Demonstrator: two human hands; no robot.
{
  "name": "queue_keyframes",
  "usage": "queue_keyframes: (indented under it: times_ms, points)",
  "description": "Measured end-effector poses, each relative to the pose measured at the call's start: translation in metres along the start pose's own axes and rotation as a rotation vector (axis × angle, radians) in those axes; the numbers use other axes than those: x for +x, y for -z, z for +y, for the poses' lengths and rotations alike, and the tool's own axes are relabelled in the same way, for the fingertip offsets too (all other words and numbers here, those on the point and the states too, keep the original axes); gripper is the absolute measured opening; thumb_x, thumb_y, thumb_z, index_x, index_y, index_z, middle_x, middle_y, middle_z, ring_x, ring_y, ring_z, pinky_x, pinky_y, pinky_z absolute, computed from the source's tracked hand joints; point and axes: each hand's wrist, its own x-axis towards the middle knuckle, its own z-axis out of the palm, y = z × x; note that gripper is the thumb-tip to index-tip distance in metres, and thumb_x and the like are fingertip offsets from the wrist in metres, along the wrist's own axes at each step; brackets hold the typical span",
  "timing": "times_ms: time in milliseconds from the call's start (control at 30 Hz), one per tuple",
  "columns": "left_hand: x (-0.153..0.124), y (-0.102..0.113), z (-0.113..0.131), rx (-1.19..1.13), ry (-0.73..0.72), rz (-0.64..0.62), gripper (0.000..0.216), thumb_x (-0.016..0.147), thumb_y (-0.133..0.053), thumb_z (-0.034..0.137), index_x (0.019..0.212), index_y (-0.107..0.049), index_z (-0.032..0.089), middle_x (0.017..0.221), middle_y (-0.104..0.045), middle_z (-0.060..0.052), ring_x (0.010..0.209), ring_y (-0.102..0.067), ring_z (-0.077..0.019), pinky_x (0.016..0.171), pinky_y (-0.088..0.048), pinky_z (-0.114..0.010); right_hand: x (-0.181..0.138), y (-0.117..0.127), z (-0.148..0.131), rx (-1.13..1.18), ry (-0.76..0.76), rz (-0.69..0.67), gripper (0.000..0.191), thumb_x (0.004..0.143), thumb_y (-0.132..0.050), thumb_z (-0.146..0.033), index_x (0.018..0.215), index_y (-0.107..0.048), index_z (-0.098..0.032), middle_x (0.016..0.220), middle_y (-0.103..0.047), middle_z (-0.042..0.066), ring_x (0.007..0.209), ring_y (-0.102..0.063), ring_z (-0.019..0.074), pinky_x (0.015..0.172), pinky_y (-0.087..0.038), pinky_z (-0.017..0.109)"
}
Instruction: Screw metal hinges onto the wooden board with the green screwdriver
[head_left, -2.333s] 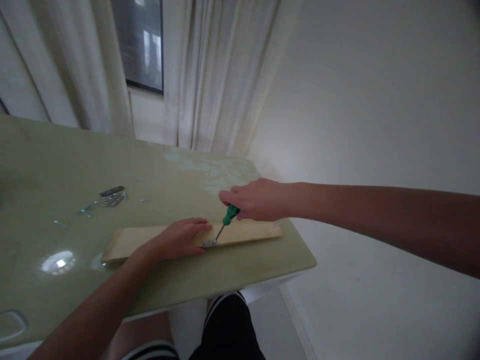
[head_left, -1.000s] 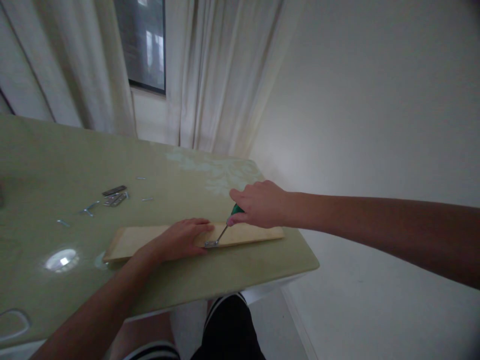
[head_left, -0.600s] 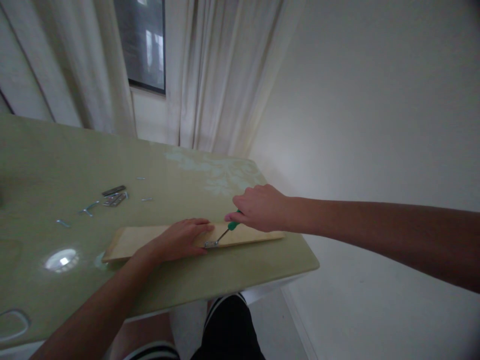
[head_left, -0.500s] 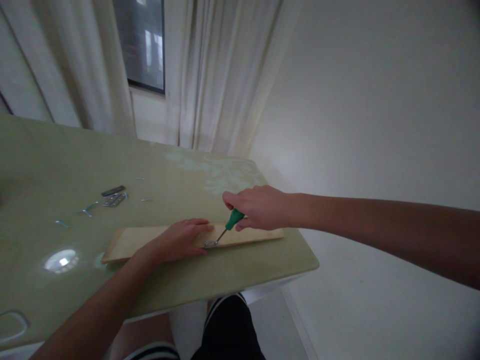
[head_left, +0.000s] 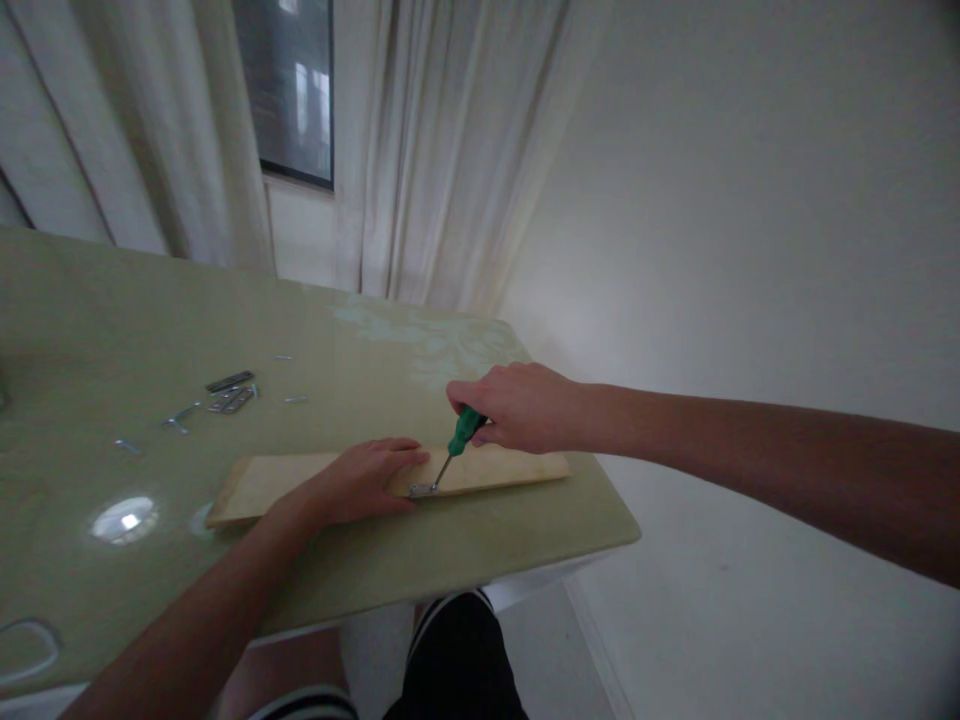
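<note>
Two hands work a wooden board [head_left: 495, 467] lying flat near the desk [head_left: 90, 320] edge. At 9 o'clock of the small metal bracket [head_left: 421, 490], the left hand [head_left: 367, 478] presses spread and flat; the right hand [head_left: 517, 405] wraps closed round a green-handled screwdriver [head_left: 461, 437], tip on the bracket. Light and stiff, the board likely slides on the glossy top, so pinning beside the bracket suits. Loose hardware [head_left: 225, 395] lies at 10 o'clock.

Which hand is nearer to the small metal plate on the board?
Left. The left hand lies beside the metal plate; the right hand is higher, on the screwdriver.
</note>
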Motion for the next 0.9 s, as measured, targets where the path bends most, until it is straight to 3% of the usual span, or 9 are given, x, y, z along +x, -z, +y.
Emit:
queue_keyframes:
  times_ms: [100, 200, 333, 467, 567, 700, 800, 900]
  points:
    - [0.000, 0.001, 0.001, 0.001, 0.001, -0.004, 0.071, 0.084, -0.076, 0.047, 0.150, -0.060, 0.025, 0.157, -0.057, -0.012, 0.139, -0.059, -0.0344, 0.118, -0.044, -0.042, 0.000, -0.001, -0.002, -0.031, -0.076, 0.023, 0.045, 0.102, -0.054, -0.058, 0.114, -0.072, -0.018, 0.108, -0.079, 0.019, 0.099, -0.075, 0.0352, 0.073, -0.051, 0.038]
    - [0.000, 0.001, 0.001, 0.001, -0.006, 0.001, 0.070, 0.085, -0.075, 0.049, 0.150, -0.059, 0.027, 0.157, -0.057, -0.011, 0.139, -0.058, -0.0336, 0.117, -0.044, -0.042, 0.000, -0.002, -0.003, -0.011, -0.019, 0.013, 0.044, 0.099, -0.063, -0.052, 0.128, -0.065, -0.020, 0.111, -0.079, 0.017, 0.098, -0.075, 0.0332, 0.072, -0.051, 0.036]
    - [0.000, 0.001, 0.000, -0.005, 0.001, 0.010, 0.070, 0.085, -0.075, 0.050, 0.149, -0.060, 0.027, 0.156, -0.058, -0.011, 0.139, -0.058, -0.0350, 0.117, -0.045, -0.044, -0.001, -0.003, -0.003, -0.018, -0.082, -0.017, 0.042, 0.101, -0.058, -0.055, 0.119, -0.069, -0.019, 0.110, -0.078, 0.019, 0.099, -0.075, 0.0349, 0.072, -0.051, 0.038]
    - [0.000, 0.004, 0.004, -0.002, 0.008, -0.010, 0.070, 0.085, -0.075, 0.047, 0.149, -0.060, 0.025, 0.156, -0.058, -0.011, 0.139, -0.058, -0.0352, 0.118, -0.044, -0.043, -0.001, -0.005, -0.003, 0.006, 0.000, -0.033, 0.038, 0.100, -0.062, -0.052, 0.124, -0.066, -0.023, 0.113, -0.078, 0.015, 0.101, -0.074, 0.0334, 0.072, -0.050, 0.036]
    - [0.000, 0.006, 0.007, 0.000, 0.012, -0.011, 0.070, 0.084, -0.075, 0.045, 0.149, -0.060, 0.024, 0.156, -0.058, -0.012, 0.139, -0.058, -0.0355, 0.117, -0.044, -0.044, -0.001, -0.005, -0.002, 0.007, -0.054, -0.041, 0.043, 0.103, -0.053, -0.057, 0.116, -0.068, -0.019, 0.110, -0.078, 0.019, 0.099, -0.074, 0.0342, 0.071, -0.049, 0.037]
    - [0.000, 0.003, 0.003, 0.004, -0.004, -0.006, 0.071, 0.084, -0.076, 0.046, 0.150, -0.060, 0.023, 0.157, -0.057, -0.013, 0.140, -0.058, -0.0351, 0.118, -0.044, -0.044, -0.001, -0.003, -0.001, 0.031, 0.065, 0.034, 0.036, 0.100, -0.063, -0.047, 0.127, -0.061, -0.023, 0.113, -0.078, 0.014, 0.099, -0.074, 0.0306, 0.070, -0.048, 0.033]
    - [0.001, 0.000, 0.000, -0.001, -0.002, 0.007, 0.072, 0.084, -0.076, 0.047, 0.150, -0.059, 0.024, 0.156, -0.058, -0.012, 0.139, -0.059, -0.0342, 0.118, -0.044, -0.043, 0.001, -0.005, -0.003, -0.041, -0.020, 0.012, 0.038, 0.106, -0.049, -0.051, 0.114, -0.068, -0.019, 0.105, -0.078, 0.018, 0.096, -0.075, 0.0336, 0.070, -0.048, 0.036]
    - [0.001, -0.001, -0.001, -0.004, -0.015, 0.016, 0.072, 0.085, -0.076, 0.047, 0.150, -0.059, 0.023, 0.156, -0.058, -0.012, 0.138, -0.059, -0.0336, 0.118, -0.045, -0.043, 0.003, -0.011, -0.004, -0.035, 0.020, -0.033, 0.042, 0.106, -0.048, -0.053, 0.119, -0.068, -0.018, 0.102, -0.078, 0.018, 0.092, -0.075, 0.0333, 0.066, -0.044, 0.034]
